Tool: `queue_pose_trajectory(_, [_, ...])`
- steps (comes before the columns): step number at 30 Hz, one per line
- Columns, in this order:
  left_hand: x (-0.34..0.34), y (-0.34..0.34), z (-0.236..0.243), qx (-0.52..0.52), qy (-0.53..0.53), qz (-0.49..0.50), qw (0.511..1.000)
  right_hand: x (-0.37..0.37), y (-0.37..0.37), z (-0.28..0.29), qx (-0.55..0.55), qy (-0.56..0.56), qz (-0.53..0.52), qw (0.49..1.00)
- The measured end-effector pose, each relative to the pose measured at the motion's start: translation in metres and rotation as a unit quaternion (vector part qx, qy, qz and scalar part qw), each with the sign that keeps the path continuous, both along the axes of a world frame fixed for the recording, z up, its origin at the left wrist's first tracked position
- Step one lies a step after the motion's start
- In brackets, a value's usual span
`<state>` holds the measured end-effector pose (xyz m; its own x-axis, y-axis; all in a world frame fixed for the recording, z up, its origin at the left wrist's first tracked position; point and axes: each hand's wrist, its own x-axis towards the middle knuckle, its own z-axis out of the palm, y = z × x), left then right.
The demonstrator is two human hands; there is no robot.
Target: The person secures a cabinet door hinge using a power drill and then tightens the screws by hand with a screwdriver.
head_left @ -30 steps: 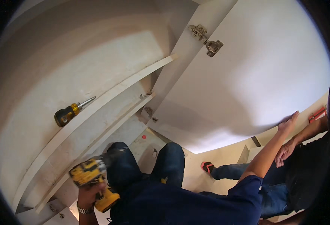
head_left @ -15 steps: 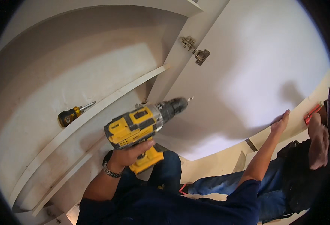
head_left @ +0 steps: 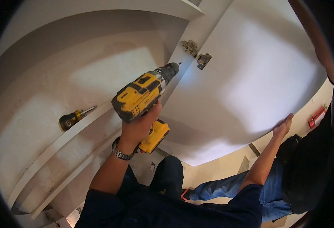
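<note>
My left hand (head_left: 140, 121) grips a yellow and black cordless drill (head_left: 140, 93), raised with its bit just below-left of a metal hinge (head_left: 203, 59). Its blue-white light falls on the white panels there. The hinge joins a cabinet side (head_left: 189, 30) to a large white door (head_left: 250, 72). My right hand (head_left: 282, 127) has its fingers curled on the door's lower right edge. A short black and yellow screwdriver (head_left: 72, 119) lies left of a curved white strip (head_left: 37, 163).
A co-worker in dark top and jeans (head_left: 303, 171) is close at my right, with an arm (head_left: 318, 45) raised along the door's upper right. A red object (head_left: 317, 117) is beyond the door's edge. Another curved shelf (head_left: 136, 8) spans the top left; my knees are below.
My left hand has brought the drill up from beside my knee toward the hinge, and its light now shows. The co-worker's arm has risen to the upper right. My right hand stays at the edge.
</note>
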<state>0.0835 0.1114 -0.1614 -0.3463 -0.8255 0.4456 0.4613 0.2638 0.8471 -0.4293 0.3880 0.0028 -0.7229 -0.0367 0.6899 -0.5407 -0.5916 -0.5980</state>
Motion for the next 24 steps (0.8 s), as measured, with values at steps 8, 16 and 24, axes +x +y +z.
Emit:
queue_pose_trajectory(8, [-0.019, -0.009, 0.021, 0.094, 0.104, -0.011, 0.99, 0.007, -0.012, -0.007, 0.005, -0.007, -0.003, 1.0])
queue_pose_trajectory(16, [0.023, 0.016, -0.046, -0.03, -0.055, -0.041, 0.997, -0.032, 0.016, -0.011, 0.121, 0.071, -0.166, 0.976])
queue_pose_trajectory(24, [0.096, 0.01, -0.094, -0.264, -0.216, 0.017, 0.94, -0.027, 0.01, -0.009, 0.077, 0.03, -0.17, 0.982])
